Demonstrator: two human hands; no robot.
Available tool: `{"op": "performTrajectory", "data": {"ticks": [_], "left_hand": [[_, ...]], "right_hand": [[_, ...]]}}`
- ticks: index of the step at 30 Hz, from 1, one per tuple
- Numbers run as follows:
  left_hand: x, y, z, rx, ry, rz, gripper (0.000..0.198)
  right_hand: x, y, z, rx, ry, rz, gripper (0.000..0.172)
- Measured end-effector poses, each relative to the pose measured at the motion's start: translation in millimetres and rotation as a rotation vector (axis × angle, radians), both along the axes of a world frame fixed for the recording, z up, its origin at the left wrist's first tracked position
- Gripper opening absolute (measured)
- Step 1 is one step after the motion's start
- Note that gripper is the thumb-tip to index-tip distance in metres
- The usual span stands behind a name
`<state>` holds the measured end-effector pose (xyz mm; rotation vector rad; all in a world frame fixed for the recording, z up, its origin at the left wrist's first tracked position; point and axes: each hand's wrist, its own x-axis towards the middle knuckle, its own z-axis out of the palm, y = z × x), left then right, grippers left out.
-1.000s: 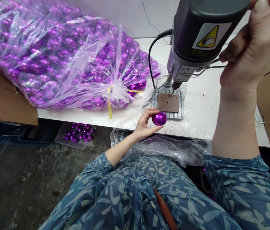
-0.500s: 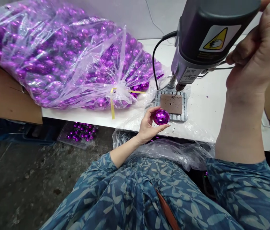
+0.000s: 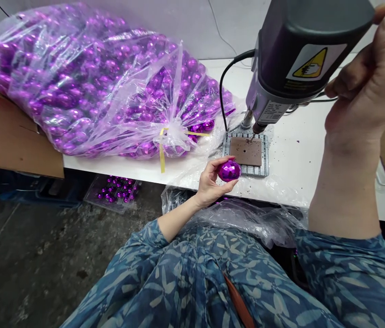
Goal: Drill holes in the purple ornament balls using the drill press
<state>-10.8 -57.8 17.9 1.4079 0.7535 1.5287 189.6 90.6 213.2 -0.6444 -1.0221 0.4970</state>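
Note:
Between the thumb and fingers of my left hand [image 3: 209, 184] is a shiny purple faceted bauble [image 3: 229, 171]. It is held at the near left corner of the drill press base [image 3: 264, 157], short of the drill bit. A brown board [image 3: 252, 157] with a small dark hole lies on that base, sprinkled with shavings. Above it stands the drill press head [image 3: 301, 50], dark with a yellow warning label. My right hand [image 3: 366, 68] is raised at its right side, fingers curled round the drill press handle, which is mostly hidden by the hand.
A big clear bag [image 3: 103, 86] of purple baubles, tied with yellow ribbon, covers the left of the white table [image 3: 291, 168]. Cardboard boxes [image 3: 15, 141] flank it. Below sits a plastic tray [image 3: 119, 207] of baubles. Crumpled plastic film [image 3: 247, 218] hangs over the front edge. A black cable [image 3: 221, 86] loops beside the drill.
The whole view has shifted slightly. My left hand has drawn the bauble a little to the left, away from the board. My right hand stays at the handle.

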Motion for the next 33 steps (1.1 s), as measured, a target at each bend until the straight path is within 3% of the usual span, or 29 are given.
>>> {"op": "performTrajectory", "data": {"ticks": [19, 24, 27, 29, 33], "left_hand": [[-0.3, -2.7, -4.5, -0.008, -0.013, -0.016, 0.058], [1.5, 2.6, -5.5, -0.013, 0.044, -0.048, 0.06], [2.0, 2.5, -0.8, -0.061, 0.094, -0.072, 0.061], [0.4, 0.0, 4.3, -0.132, 0.108, -0.053, 0.06], [-2.7, 4.7, 14.6, -0.337, 0.048, -0.052, 0.067]], "right_hand": [[0.3, 1.2, 0.4, 0.061, 0.059, 0.064, 0.032], [0.4, -18.7, 8.0, -0.091, -0.118, 0.073, 0.017], [-3.6, -29.9, 14.4, -0.194, -0.04, 0.109, 0.016], [-8.5, -31.5, 16.5, -0.232, -0.021, 0.057, 0.008], [-15.6, -10.9, 7.9, -0.287, -0.023, -0.033, 0.046]]}}
